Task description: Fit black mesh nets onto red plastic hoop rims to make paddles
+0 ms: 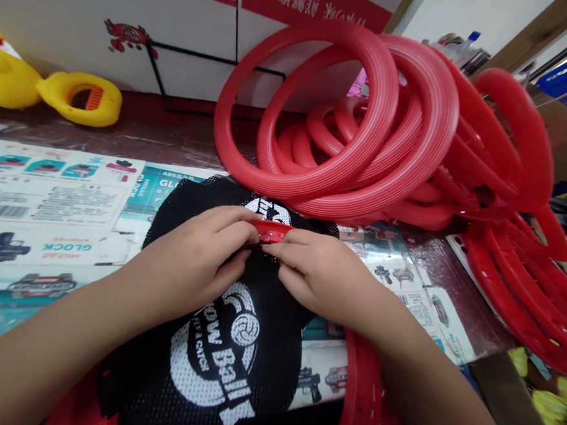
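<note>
On my far left, yellow pieces (103, 109) lie on the table (144, 128), one of them a loop with orange inside, in front of a white box (180, 17) with red print. Nearer me, printed card (46, 202) covers the tabletop and runs under my work. My left hand (207, 252) comes in over it, fingers bent and drawn narrow, tips pinching the left end of a short red strip (275, 230). The strip is at the middle, lying across the black mesh (273, 361), which spreads beneath both my hands and toward me, its white lettering askew. My right hand (318, 270) closes on the strip's right end, thumb and fingers together; how much mesh either hand has caught, I cannot tell. Below my right forearm curves a red frame (364, 380), partly hidden. Beyond my hands, red rings (429, 132) lean in a heap against one another. Farther right lie flatter red hoops (524, 300), and below them stands a carton (504, 390) beside yellow bits (554, 409).
</note>
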Demonstrator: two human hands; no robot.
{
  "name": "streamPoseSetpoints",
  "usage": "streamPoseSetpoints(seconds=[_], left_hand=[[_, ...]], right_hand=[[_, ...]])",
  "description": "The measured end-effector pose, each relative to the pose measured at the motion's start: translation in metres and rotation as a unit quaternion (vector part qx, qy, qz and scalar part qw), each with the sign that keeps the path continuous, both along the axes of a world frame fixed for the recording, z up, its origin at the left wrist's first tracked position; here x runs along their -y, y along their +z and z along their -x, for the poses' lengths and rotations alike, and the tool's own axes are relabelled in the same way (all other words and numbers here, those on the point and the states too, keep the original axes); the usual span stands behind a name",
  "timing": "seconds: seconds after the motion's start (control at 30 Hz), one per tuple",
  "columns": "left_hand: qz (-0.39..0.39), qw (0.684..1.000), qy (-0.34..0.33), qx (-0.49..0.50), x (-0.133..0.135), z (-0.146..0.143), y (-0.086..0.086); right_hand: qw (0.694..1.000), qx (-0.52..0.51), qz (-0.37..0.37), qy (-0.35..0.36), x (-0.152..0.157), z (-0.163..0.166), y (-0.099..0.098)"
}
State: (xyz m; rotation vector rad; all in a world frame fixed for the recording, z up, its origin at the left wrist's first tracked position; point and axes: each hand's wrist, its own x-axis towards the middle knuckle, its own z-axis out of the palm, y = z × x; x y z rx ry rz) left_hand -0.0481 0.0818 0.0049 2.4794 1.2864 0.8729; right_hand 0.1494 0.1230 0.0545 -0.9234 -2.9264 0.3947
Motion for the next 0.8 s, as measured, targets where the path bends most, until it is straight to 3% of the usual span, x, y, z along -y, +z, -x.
streamPoseSetpoints(seconds=[0.43, 0.8], left_hand=[[-0.031, 0.999, -0.024, 0.017, -0.0021, -0.0020, -0.0072], [-0.051, 0.998, -0.021, -0.003, -0.0033, -0.0023, -0.0071]], right_hand=[[0.999, -0.012, -0.039, -0.004, -0.0026, -0.0035, 0.0006], [0.999, 0.012, -0.009, -0.038, -0.0042, -0.0009, -0.0007]])
